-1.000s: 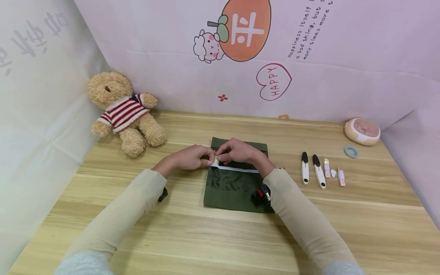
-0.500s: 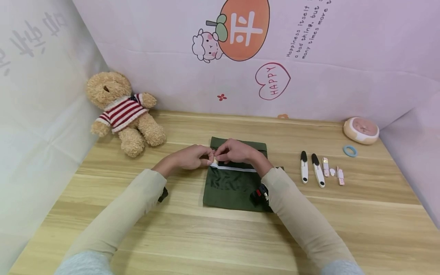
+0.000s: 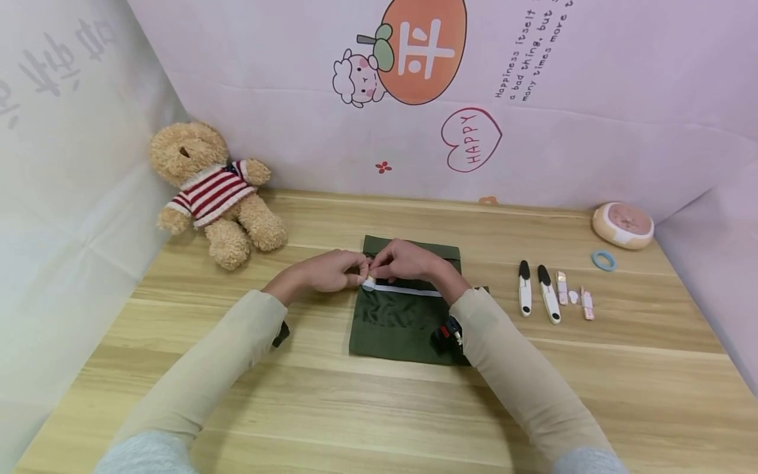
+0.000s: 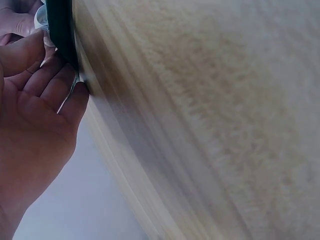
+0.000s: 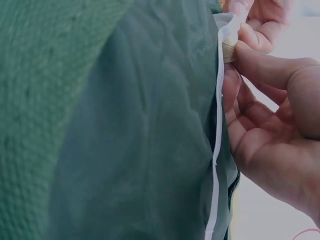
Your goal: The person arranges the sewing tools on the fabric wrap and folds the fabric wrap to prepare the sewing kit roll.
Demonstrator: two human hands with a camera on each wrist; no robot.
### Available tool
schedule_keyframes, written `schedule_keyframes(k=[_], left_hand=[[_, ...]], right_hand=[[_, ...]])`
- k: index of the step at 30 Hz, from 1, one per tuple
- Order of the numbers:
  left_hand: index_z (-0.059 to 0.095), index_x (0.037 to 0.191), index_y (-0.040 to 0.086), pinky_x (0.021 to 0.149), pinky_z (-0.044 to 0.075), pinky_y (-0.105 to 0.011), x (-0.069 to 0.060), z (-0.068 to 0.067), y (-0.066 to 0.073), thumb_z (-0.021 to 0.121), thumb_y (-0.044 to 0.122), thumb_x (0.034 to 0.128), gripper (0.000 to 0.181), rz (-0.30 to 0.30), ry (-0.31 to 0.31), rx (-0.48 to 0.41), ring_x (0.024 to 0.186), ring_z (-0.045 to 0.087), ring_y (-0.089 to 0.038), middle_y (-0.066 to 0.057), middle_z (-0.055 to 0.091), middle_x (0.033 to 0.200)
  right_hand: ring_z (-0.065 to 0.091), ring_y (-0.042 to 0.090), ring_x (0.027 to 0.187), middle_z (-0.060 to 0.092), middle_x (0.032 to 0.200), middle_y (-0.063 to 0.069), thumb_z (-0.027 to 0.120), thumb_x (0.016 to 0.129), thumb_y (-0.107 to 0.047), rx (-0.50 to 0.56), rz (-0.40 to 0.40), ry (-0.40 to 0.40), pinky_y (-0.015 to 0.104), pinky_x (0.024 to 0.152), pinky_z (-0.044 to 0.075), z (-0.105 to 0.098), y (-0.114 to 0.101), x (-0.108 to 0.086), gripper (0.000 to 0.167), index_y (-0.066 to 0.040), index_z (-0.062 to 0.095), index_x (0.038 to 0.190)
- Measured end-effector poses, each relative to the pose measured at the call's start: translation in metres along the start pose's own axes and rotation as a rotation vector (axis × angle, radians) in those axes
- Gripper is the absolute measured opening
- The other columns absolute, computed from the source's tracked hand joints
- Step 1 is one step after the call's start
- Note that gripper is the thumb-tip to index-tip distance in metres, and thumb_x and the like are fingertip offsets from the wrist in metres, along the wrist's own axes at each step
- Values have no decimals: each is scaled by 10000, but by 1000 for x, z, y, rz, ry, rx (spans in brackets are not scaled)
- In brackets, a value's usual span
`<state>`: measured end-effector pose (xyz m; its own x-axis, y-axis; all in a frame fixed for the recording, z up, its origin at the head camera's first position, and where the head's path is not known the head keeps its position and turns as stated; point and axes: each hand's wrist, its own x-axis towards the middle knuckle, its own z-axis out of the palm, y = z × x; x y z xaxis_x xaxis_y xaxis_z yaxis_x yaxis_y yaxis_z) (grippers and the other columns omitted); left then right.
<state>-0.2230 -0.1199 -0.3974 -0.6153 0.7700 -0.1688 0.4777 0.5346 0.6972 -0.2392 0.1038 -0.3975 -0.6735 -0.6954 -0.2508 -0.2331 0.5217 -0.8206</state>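
Observation:
A dark green cloth [image 3: 387, 339] lies flat on the table in the head view, with a narrow white elastic band [image 3: 410, 291] running across it. At the cloth's left edge the fingertips of both hands meet. My left hand [image 3: 328, 271] pinches the band's end there. Opposite it, the thumb and fingers of my right hand [image 3: 408, 260] pinch a small tan piece [image 5: 229, 51], and the white band curls round over it in the right wrist view. Fingers partly hide the tan piece, so its kind is unclear. The cloth edge [image 4: 61, 32] touches the left fingers in the left wrist view.
Two white-and-black thread snips [image 3: 549, 294], small pink-and-white pieces [image 3: 587, 304] and a blue ring [image 3: 604, 261] lie right of the cloth. A round pink-topped object [image 3: 624, 226] sits at the back right. A teddy bear [image 3: 216, 194] leans at the back left.
The white band's end at the left edge has curled up over the tan piece, covering more of it. Both hands stay in nearly the same place.

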Motion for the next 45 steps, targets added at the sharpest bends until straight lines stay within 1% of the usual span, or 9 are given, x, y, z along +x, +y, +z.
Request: schedule_keyframes(k=[6,10,15,23,29,37,39,42,45], left_hand=[[563,947,124,780,408,-339,0,1,0,537,120,1062,118,10,-22,46,820,506,-171,-10,556,917],[549,946,126,774,399,-340,1,2,0,530,128,1066,121,4,-17,50,812,496,-171,-16,543,895],[563,957,117,773,403,-342,0,1,1,536,118,1062,109,-2,-8,30,811,496,-174,-22,555,906],[584,971,98,798,420,-340,0,3,0,548,105,1056,92,-17,4,-32,863,520,-171,-17,574,938],[594,978,84,810,423,-344,0,4,-1,555,93,1052,84,-23,16,-53,886,527,-180,-26,584,950],[598,986,91,817,423,-343,0,4,-1,554,100,1054,81,-28,14,-76,892,525,-177,-26,586,961],[604,988,92,821,427,-341,0,3,-1,561,102,1051,77,-24,14,-68,895,529,-175,-24,591,966],[618,992,85,841,437,-345,1,1,0,585,102,1040,61,-25,21,-68,919,537,-180,-26,608,986],[633,998,84,883,450,-363,2,0,1,617,111,1024,41,-20,35,-66,966,554,-195,-39,635,1028]], right_hand=[[592,168,772,710,952,73,642,999,-85,-20,-50,-18,315,738,538,-2,0,0,174,11,772,1061],[542,144,694,706,903,41,650,996,-92,-30,-68,-29,290,684,502,-2,-2,1,166,-4,789,1019],[454,138,615,685,824,35,655,994,-85,-32,-85,-40,277,632,429,-2,-2,2,163,-5,797,1001],[392,132,596,665,775,33,650,996,-72,-40,-88,-61,272,634,381,-2,-1,1,162,-6,793,1037],[397,135,600,677,799,35,646,997,-64,-32,-87,-54,279,633,378,-1,1,0,166,-5,791,1054],[498,134,630,731,933,53,645,1000,-70,-40,-115,-40,281,644,456,-1,5,-2,188,-2,773,1120],[562,137,687,739,988,65,642,1002,-74,-44,-118,-34,288,678,497,-1,6,-4,205,-1,759,1154],[657,156,842,733,1089,100,635,1005,-69,-37,-113,-19,321,752,553,-3,7,-9,240,17,723,1211],[685,201,932,722,1135,134,629,1006,-60,-15,-104,2,353,794,570,-7,8,-16,260,37,697,1238]])
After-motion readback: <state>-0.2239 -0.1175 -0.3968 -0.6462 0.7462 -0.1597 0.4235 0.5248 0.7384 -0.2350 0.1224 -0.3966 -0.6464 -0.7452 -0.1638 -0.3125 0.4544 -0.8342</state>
